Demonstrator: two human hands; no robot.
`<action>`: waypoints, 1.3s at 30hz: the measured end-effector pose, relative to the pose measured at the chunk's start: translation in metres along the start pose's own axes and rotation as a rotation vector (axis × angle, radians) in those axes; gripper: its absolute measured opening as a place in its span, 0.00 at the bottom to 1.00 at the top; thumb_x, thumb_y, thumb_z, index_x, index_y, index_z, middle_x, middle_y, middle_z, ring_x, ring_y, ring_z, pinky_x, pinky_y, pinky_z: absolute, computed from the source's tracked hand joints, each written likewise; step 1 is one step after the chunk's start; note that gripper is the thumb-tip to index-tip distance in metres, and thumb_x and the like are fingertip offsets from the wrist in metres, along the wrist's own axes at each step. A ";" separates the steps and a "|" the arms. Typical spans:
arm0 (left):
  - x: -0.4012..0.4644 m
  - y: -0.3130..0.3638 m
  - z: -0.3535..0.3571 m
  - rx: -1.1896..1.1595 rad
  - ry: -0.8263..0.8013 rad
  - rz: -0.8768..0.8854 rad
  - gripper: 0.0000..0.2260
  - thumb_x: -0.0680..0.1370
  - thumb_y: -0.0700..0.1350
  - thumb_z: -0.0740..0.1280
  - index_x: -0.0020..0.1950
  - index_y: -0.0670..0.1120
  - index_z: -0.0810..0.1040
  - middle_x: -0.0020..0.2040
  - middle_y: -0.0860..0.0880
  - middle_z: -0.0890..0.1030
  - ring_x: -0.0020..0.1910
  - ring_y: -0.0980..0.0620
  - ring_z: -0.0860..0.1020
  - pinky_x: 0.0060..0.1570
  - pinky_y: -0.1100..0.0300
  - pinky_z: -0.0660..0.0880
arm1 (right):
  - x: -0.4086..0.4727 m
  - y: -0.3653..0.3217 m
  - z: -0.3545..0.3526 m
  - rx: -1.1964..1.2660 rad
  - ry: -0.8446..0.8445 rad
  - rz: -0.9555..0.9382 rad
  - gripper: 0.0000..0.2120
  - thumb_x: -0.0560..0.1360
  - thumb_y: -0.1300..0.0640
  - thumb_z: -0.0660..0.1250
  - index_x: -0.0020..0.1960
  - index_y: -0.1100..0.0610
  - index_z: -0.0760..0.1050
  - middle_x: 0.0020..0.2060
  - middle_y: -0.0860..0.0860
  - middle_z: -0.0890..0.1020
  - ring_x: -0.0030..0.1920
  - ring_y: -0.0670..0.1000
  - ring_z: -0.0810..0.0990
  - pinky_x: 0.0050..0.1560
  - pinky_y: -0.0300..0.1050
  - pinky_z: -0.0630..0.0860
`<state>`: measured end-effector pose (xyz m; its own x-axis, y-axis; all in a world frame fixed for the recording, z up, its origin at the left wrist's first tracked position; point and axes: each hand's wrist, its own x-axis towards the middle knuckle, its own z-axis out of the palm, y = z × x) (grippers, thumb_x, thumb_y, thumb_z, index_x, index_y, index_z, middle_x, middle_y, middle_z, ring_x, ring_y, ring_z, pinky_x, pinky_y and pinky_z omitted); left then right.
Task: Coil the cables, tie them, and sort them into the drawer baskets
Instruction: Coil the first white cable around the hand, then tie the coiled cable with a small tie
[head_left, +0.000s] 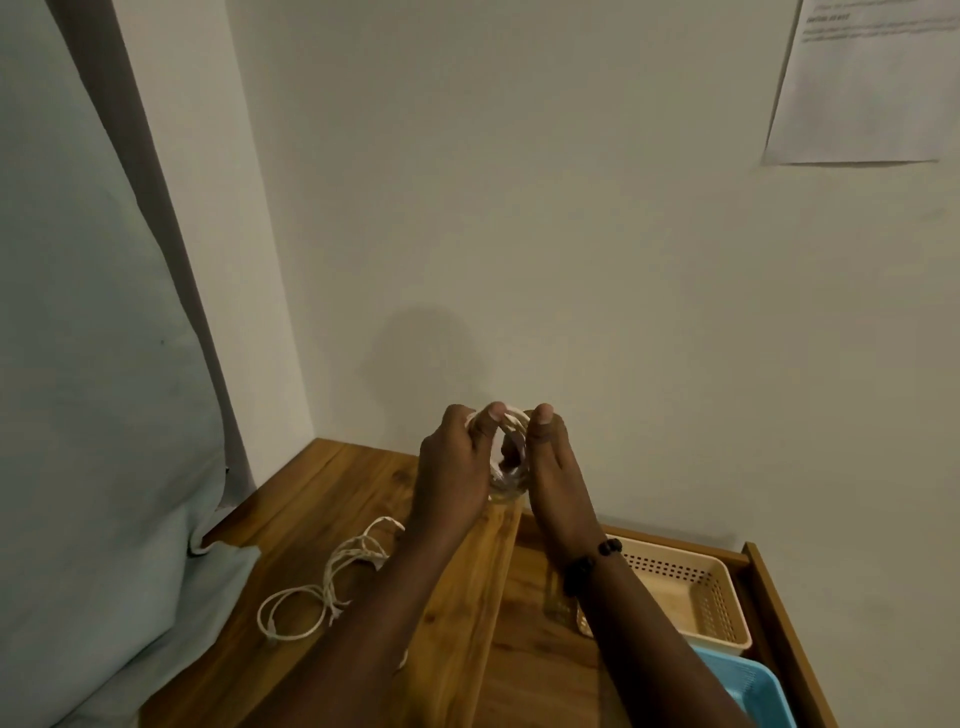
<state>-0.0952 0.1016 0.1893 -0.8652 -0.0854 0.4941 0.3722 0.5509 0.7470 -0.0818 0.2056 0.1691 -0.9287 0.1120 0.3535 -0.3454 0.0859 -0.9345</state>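
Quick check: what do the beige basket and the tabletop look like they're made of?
Beige basket: apparently moulded plastic, matte, judging by its regular rows of punched holes and thin walls. Tabletop: apparently wood or wood veneer, warm brown with visible grain and plank seams, slight sheen.

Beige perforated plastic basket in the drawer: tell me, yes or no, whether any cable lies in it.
No. The visible floor of the beige perforated plastic basket is bare; a forearm hides its near corner.

A single head-worn wide-angle camera looks forward and down from close range, both forearms reaching in from the bottom edge. A pale wall fills the upper frame; a wooden tabletop lies low centre, an open drawer at lower right.
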 end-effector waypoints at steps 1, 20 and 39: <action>0.001 -0.003 0.000 -0.029 0.062 -0.020 0.21 0.79 0.59 0.55 0.55 0.43 0.75 0.39 0.53 0.77 0.35 0.58 0.76 0.29 0.72 0.68 | -0.002 0.002 0.003 0.061 -0.028 0.050 0.21 0.81 0.40 0.45 0.59 0.52 0.69 0.49 0.49 0.79 0.48 0.45 0.80 0.44 0.37 0.77; 0.021 -0.144 0.026 -0.223 -0.475 -0.602 0.33 0.71 0.71 0.61 0.67 0.50 0.75 0.61 0.47 0.81 0.57 0.48 0.80 0.60 0.50 0.76 | 0.033 0.132 0.029 -0.271 -0.263 0.255 0.19 0.83 0.45 0.49 0.56 0.57 0.71 0.48 0.56 0.81 0.46 0.57 0.81 0.46 0.56 0.78; -0.018 -0.262 0.046 -0.257 -0.271 -0.990 0.18 0.81 0.55 0.61 0.62 0.44 0.78 0.52 0.45 0.84 0.51 0.47 0.82 0.53 0.47 0.80 | 0.043 0.250 0.083 -0.203 -0.688 0.565 0.21 0.82 0.42 0.51 0.59 0.57 0.73 0.51 0.52 0.81 0.43 0.47 0.79 0.43 0.42 0.75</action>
<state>-0.1925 -0.0028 -0.0356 -0.8557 -0.1951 -0.4792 -0.5080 0.1415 0.8496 -0.2192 0.1498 -0.0526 -0.8503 -0.4191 -0.3183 0.1554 0.3779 -0.9127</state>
